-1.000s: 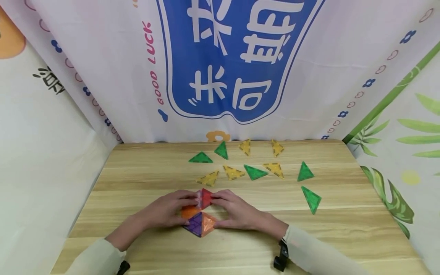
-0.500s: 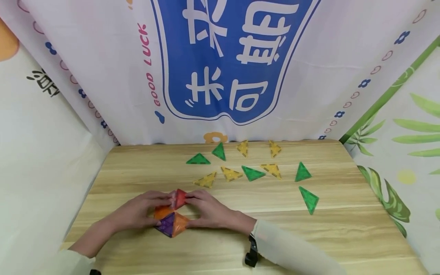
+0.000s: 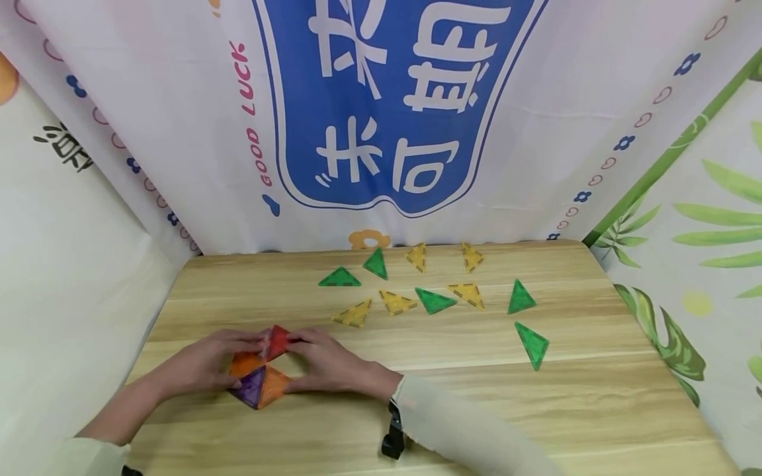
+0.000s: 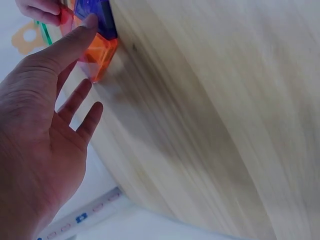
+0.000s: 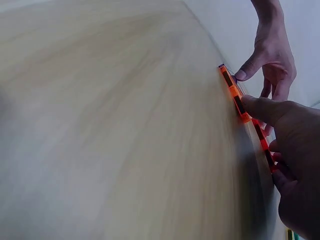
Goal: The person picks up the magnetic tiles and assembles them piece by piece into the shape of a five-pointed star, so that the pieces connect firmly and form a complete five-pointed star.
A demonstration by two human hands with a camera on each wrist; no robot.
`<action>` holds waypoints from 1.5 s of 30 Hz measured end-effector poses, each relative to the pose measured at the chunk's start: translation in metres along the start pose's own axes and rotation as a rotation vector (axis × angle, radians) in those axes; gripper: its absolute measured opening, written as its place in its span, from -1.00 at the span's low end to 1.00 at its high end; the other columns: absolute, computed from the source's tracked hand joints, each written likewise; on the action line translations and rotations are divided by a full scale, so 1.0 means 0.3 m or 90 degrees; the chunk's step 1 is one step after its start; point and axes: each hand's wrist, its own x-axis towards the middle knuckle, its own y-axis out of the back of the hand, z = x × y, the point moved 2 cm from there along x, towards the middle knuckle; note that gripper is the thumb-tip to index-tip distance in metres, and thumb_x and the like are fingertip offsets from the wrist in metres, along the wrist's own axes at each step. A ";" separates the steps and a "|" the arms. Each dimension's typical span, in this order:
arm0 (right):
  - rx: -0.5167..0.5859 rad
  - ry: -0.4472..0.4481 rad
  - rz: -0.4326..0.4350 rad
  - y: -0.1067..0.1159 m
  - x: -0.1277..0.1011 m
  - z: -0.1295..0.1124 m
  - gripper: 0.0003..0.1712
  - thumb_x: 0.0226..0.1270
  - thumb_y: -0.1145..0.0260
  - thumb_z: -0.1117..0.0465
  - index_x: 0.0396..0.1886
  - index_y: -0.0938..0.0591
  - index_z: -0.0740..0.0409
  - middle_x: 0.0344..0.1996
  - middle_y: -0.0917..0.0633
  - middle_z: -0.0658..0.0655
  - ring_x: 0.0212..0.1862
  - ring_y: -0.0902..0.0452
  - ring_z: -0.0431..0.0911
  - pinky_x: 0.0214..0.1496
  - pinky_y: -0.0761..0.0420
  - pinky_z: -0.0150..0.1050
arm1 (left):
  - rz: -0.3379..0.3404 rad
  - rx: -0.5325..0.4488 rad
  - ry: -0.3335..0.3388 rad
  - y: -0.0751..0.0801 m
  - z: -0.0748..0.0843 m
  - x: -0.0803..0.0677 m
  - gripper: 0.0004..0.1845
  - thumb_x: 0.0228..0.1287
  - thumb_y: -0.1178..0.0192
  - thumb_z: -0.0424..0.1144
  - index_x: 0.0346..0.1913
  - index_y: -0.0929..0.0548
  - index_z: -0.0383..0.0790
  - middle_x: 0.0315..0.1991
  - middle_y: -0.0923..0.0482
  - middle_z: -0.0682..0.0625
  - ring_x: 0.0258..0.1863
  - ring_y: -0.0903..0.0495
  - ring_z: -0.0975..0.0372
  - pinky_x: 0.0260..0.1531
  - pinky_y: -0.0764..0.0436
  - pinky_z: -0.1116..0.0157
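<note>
Head view: hands (image 3: 202,362) touch tiles (image 3: 260,375).

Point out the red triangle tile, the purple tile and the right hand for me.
red triangle tile (image 3: 277,341), head view, middle of its face.
purple tile (image 3: 253,388), head view, centre of the tile.
right hand (image 3: 324,369), head view, back of the hand.

Pale wooden table (image 3: 595,396) against printed fabric backdrop (image 3: 178,99) with blue emblem (image 3: 381,99).
</note>
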 end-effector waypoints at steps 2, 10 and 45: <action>-0.003 0.000 -0.003 -0.011 0.022 -0.010 -0.10 0.31 -0.49 -0.33 0.44 -0.60 0.14 0.46 -0.53 0.13 0.47 -0.39 -0.07 0.54 -0.34 -0.29 | -0.002 0.003 0.003 0.012 -0.012 -0.012 -0.27 -0.03 -0.68 -0.29 0.31 -0.71 -0.24 0.39 -0.57 -0.19 0.30 -0.54 -0.19 0.20 -0.57 -0.23; -0.061 0.014 0.003 -0.042 0.103 -0.056 -0.14 0.31 -0.48 -0.33 0.40 -0.63 0.13 0.44 -0.56 0.12 0.43 -0.44 -0.08 0.54 -0.32 -0.34 | -0.006 -0.038 -0.014 0.048 -0.074 -0.056 -0.23 -0.07 -0.68 -0.33 0.32 -0.69 -0.29 0.39 -0.55 -0.27 0.31 -0.55 -0.22 0.28 -0.43 0.46; 0.006 0.006 -0.045 0.049 0.041 -0.009 -0.20 0.45 -0.42 -0.23 0.48 -0.55 0.16 0.51 -0.48 0.13 0.55 -0.32 -0.06 0.58 -0.28 -0.31 | 0.120 0.030 -0.030 0.061 -0.058 -0.042 -0.41 -0.01 -0.69 -0.30 0.16 -0.78 -0.26 0.20 -0.72 -0.15 0.15 -0.67 -0.10 0.18 -0.63 0.23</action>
